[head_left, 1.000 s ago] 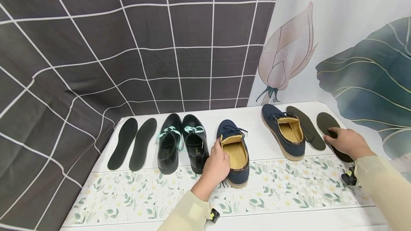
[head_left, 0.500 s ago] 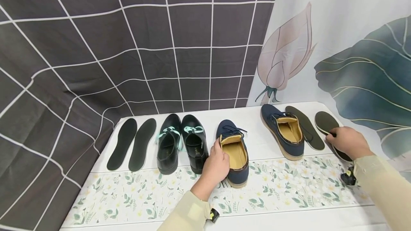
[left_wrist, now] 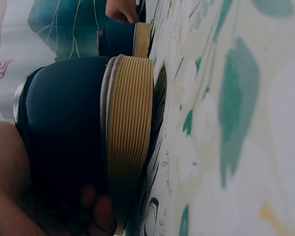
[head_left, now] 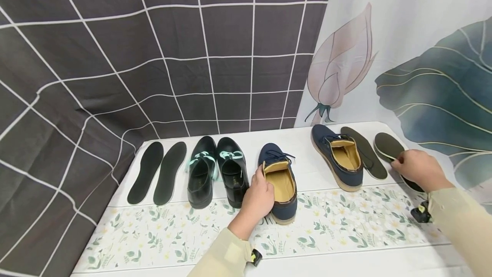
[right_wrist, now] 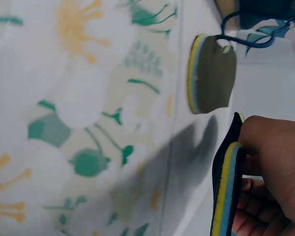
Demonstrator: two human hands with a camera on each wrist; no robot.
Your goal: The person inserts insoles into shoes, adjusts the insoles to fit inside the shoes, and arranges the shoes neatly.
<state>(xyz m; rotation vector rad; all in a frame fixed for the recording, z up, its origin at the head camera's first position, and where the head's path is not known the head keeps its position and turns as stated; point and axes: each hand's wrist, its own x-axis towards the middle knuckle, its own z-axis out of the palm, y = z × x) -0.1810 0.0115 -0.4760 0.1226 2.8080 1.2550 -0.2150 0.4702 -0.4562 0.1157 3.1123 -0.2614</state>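
My left hand (head_left: 259, 193) grips the left side of a navy lace-up shoe (head_left: 286, 212) with a tan lining, thumb at its opening. In the left wrist view, the shoe's ribbed tan sole (left_wrist: 130, 108) fills the middle and fingertips curl against its side. At the far right, my right hand (head_left: 420, 169) pinches an olive insole (head_left: 387, 143) by its left edge. The right wrist view shows this insole's yellow and blue layered edge (right_wrist: 225, 189), raised off the surface. A second insole (head_left: 373, 161) lies flat to its left, partly behind the other navy shoe (head_left: 351, 178).
Two black shoes (head_left: 200, 195) with mint laces stand left of my left hand. Two dark insoles (head_left: 146, 173) lie flat at the far left. A grey grid cloth (head_left: 230, 76) hangs behind the white table (head_left: 303, 157), which has a floral strip along its front.
The right hand has shifted slightly and tilted the insole's edge up from the table. The left hand stays on the shoe.
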